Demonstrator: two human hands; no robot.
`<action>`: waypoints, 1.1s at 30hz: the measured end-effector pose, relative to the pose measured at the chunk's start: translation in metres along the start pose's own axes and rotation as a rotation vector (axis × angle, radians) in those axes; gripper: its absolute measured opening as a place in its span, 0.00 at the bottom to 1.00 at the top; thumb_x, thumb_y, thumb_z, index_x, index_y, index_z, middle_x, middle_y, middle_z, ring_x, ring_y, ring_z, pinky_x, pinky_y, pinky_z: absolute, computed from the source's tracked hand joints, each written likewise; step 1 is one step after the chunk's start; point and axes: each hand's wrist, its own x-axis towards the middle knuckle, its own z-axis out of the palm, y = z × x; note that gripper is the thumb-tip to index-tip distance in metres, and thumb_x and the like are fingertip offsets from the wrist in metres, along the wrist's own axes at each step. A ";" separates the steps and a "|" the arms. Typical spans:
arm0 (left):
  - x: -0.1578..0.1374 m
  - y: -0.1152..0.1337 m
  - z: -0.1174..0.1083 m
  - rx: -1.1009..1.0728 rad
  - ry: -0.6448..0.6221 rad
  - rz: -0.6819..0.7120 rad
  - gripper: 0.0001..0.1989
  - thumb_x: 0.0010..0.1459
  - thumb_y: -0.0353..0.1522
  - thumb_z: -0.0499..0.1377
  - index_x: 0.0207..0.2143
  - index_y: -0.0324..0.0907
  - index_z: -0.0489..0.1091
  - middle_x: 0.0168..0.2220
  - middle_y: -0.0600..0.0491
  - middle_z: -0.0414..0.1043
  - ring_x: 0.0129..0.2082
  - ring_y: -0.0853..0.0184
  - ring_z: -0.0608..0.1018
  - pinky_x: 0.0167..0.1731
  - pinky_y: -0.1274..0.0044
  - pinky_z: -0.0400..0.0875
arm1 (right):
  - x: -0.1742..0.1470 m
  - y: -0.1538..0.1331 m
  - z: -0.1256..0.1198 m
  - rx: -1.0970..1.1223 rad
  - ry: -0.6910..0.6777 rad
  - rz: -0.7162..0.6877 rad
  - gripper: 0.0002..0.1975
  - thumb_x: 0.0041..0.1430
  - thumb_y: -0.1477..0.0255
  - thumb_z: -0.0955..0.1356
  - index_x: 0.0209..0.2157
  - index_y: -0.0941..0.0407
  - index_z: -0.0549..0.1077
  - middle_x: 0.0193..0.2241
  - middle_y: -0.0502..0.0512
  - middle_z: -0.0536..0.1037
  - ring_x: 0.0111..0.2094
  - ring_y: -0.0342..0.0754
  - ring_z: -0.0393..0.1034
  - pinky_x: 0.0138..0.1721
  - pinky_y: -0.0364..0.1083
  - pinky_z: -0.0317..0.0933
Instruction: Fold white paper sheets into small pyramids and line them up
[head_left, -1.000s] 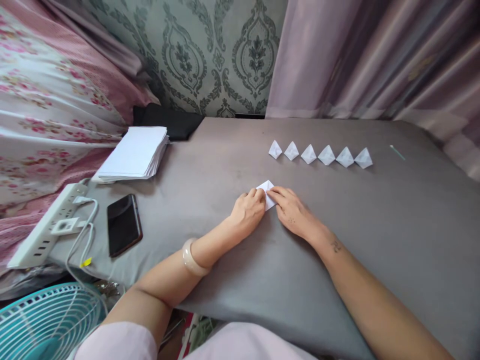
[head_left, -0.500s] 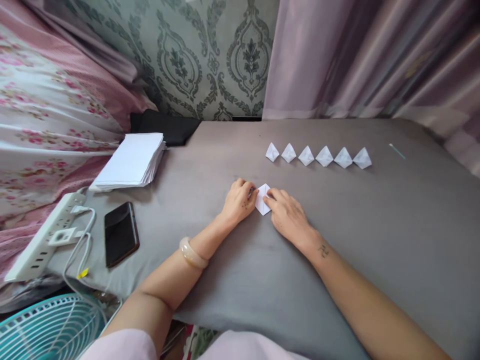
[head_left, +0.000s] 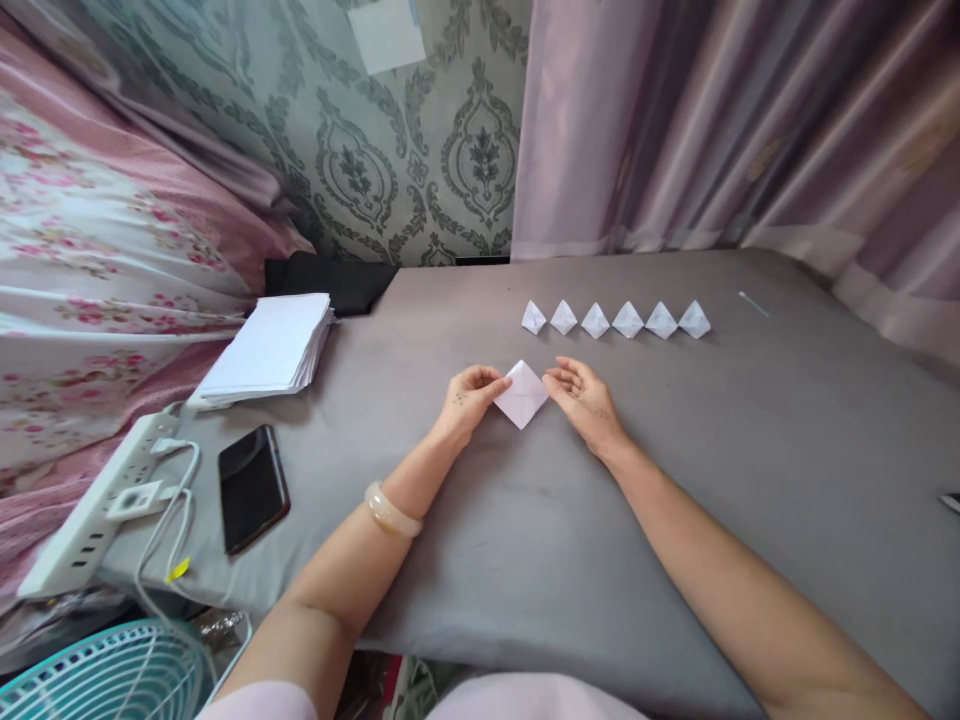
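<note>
The left hand [head_left: 466,400] pinches one corner of a white folded paper [head_left: 523,398], with the thumb lying on top and the other fingers bent behind it. The right hand [head_left: 585,400] is at the opposite corner, its fingers curved and a little spread; whether they grip the paper or only touch its edge, I cannot tell. So the paper is between the two sets of fingers, turned like a diamond, with one corner pointing toward the person. Beyond the right fingers, six small folded shapes [head_left: 628,320] stand in a row on the grey cloth [head_left: 787,450]. To the left of the left fingers, and well apart from them, there is a stack of white sheets [head_left: 266,345]; nearer to the person than this stack lies a dark phone [head_left: 253,490].
</note>
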 end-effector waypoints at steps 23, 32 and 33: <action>-0.012 0.000 0.020 -0.366 -0.123 -0.002 0.26 0.39 0.29 0.71 0.41 0.37 0.66 0.31 0.55 0.73 0.30 0.72 0.74 0.33 0.78 0.69 | -0.016 -0.013 0.018 0.265 0.066 0.180 0.28 0.44 0.54 0.73 0.44 0.58 0.74 0.35 0.56 0.80 0.33 0.48 0.72 0.28 0.44 0.63; -0.013 0.002 0.020 -0.436 -0.135 -0.038 0.27 0.38 0.30 0.73 0.41 0.38 0.67 0.34 0.54 0.74 0.32 0.70 0.76 0.38 0.74 0.71 | -0.014 -0.024 0.019 0.573 0.063 0.118 0.21 0.40 0.64 0.77 0.39 0.54 0.74 0.36 0.51 0.80 0.37 0.47 0.73 0.41 0.47 0.67; -0.013 0.002 0.020 -0.440 -0.144 -0.040 0.27 0.38 0.30 0.72 0.41 0.38 0.67 0.34 0.54 0.74 0.32 0.70 0.76 0.38 0.74 0.71 | -0.014 -0.026 0.019 0.634 0.047 0.148 0.22 0.39 0.65 0.77 0.39 0.54 0.74 0.35 0.50 0.80 0.37 0.47 0.73 0.41 0.47 0.67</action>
